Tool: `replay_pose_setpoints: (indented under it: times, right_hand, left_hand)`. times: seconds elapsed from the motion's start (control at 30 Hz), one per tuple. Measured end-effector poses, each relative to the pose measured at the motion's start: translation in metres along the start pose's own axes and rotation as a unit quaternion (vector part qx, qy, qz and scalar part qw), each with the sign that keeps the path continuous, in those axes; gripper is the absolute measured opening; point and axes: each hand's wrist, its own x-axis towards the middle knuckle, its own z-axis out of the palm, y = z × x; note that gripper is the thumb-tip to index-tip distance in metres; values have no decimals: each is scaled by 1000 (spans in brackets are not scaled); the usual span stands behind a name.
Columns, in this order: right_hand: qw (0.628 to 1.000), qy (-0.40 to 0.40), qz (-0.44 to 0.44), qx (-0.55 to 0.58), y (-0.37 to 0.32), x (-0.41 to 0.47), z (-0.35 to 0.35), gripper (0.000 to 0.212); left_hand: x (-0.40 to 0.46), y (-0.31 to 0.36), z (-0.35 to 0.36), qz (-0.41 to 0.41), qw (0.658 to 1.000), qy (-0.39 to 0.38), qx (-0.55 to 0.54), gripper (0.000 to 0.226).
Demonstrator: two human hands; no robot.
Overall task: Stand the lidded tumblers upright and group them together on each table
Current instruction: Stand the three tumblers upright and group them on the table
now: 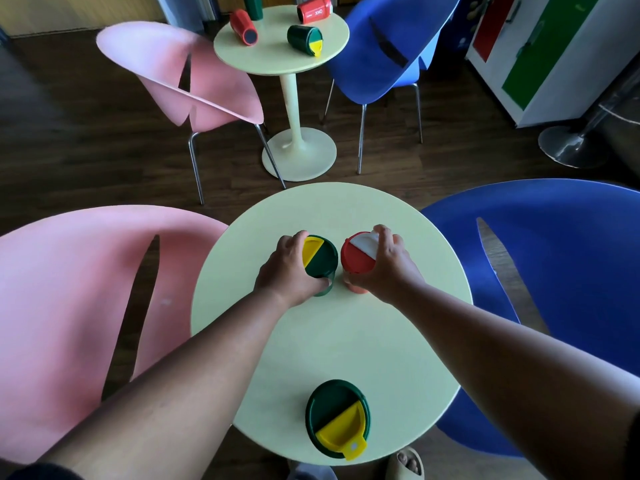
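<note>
- Near counter [398, 341]: left hand [287, 268] has its fingers wrapped round a green tumbler [320, 259], and right hand [384, 263] has its fingers clamped on the red tumbler [356, 258]. Both stand upright just beside each other, long axes vertical, lids up.
- A third tumbler [337, 419] stands upright at the near edge, well apart and not yet grouped.
- Far counter [277, 53] looks untouched: at least three cups there lie tipped on their sides, mouths pointing different ways.
</note>
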Motion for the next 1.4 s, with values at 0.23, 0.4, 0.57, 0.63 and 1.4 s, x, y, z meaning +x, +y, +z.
replay_pose_setpoints:
  times: [0.23, 0.4, 0.57, 0.63, 1.4]
  right_hand:
    - [1000, -12, -7, 4, 2, 3, -2, 97]
    - [1000, -26, -6, -1, 1, 5, -4, 100]
    - [1000, -29, -6, -6, 1, 4, -5, 100]
    - [999, -33, -8, -11, 2, 4, -5, 103]
    - [962, -273, -20, 2, 19, -103, -23, 35]
  left_hand:
    - [1, -2, -1, 6, 1000, -6, 7, 98]
    - [4, -2, 0, 14, 1000, -6, 16, 98]
    - [4, -1, 0, 13, 1000, 0, 15, 99]
    - [3, -2, 1, 12, 1000, 0, 17, 99]
    - [-159, -33, 17, -110, 977, -2, -181, 34]
